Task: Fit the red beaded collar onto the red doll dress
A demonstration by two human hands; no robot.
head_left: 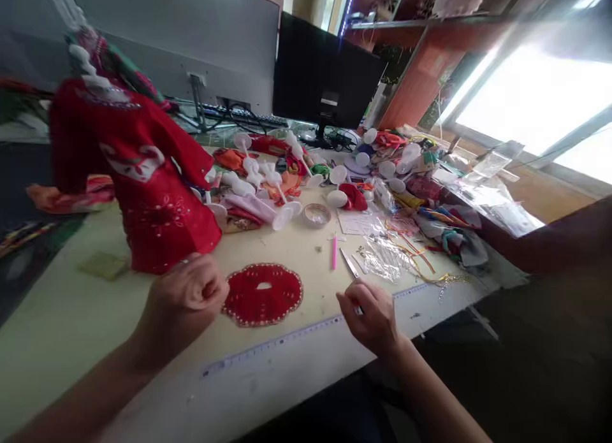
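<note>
My left hand (189,293) is closed in a fist over the table, beside the left edge of a red beaded cloth piece (262,294). That piece lies flat, with a scalloped beaded border and a small pale slot in its middle. To its right, my right hand (370,315) is also curled into a fist, above a long ruler strip (306,331). I see nothing sticking out of either fist. Scissors or a similar pointed metal tool (349,263) lie just beyond the right hand, partly hidden by it. A pink pen-like stick (334,253) rests nearby.
A red embroidered garment (157,194) stands on a white form at left. Small white mannequin stands (258,175) and fabric scraps fill the table's back. A round dish (317,215), plastic packets (385,258) and cords (425,274) lie further right. Monitors (325,73) stand behind.
</note>
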